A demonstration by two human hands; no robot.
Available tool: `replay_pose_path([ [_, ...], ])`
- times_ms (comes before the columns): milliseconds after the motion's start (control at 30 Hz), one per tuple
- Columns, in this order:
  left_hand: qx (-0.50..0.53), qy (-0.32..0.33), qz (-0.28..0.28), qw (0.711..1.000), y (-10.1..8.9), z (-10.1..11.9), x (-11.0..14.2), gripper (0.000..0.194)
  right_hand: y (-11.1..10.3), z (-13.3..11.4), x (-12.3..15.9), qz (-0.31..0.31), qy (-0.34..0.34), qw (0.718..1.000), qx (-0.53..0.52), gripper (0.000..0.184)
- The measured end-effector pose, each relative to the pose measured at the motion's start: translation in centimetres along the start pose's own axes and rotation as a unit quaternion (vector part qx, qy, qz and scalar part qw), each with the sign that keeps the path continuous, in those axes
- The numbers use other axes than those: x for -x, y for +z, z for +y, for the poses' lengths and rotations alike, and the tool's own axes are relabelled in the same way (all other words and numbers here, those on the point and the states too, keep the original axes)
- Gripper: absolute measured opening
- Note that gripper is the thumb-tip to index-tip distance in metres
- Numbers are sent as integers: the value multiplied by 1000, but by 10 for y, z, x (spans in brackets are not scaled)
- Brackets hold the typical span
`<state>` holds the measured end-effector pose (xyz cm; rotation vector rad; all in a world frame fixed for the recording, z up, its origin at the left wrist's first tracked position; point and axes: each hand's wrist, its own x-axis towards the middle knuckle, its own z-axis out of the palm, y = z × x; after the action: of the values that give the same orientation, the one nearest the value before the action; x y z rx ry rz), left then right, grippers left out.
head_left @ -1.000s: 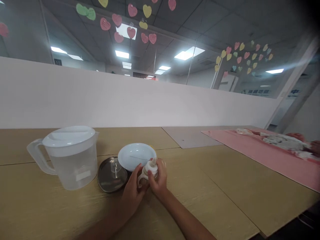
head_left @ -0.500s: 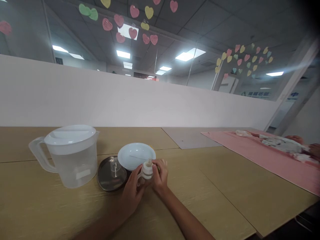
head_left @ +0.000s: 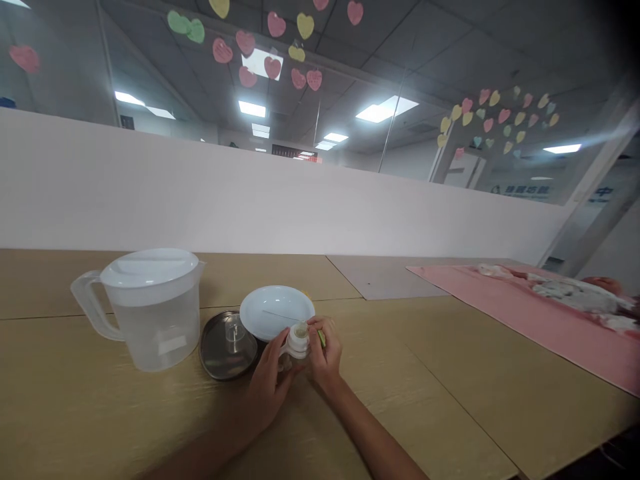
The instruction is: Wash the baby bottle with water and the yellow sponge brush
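- Low in the centre of the frame, I see the left hand (head_left: 267, 380) and right hand (head_left: 326, 353) closed on a baby bottle (head_left: 298, 342) between them, fingers curled and pressing it from either side.
- I read its long axis as near upright, tilted slightly; neither hand is clearly nearer.
- Its white collar (head_left: 300, 332) faces up, and my view of the body is mostly blocked by the fingers.
- Just behind it, a white plate (head_left: 277, 312) sits on the tabletop (head_left: 410, 360), beside a dark metal lid (head_left: 220, 359).
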<state>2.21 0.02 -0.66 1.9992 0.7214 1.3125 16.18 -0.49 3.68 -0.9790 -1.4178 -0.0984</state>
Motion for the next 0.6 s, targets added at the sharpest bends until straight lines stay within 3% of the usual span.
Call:
replay_pose_path([
  [400, 62, -2, -5, 998, 0, -5, -1, 52, -2, -20, 9, -38, -199, 971, 128, 11],
  [600, 66, 5, 5, 998, -1, -7, 2, 56, -3, -26, 6, -68, -249, 957, 130, 14],
])
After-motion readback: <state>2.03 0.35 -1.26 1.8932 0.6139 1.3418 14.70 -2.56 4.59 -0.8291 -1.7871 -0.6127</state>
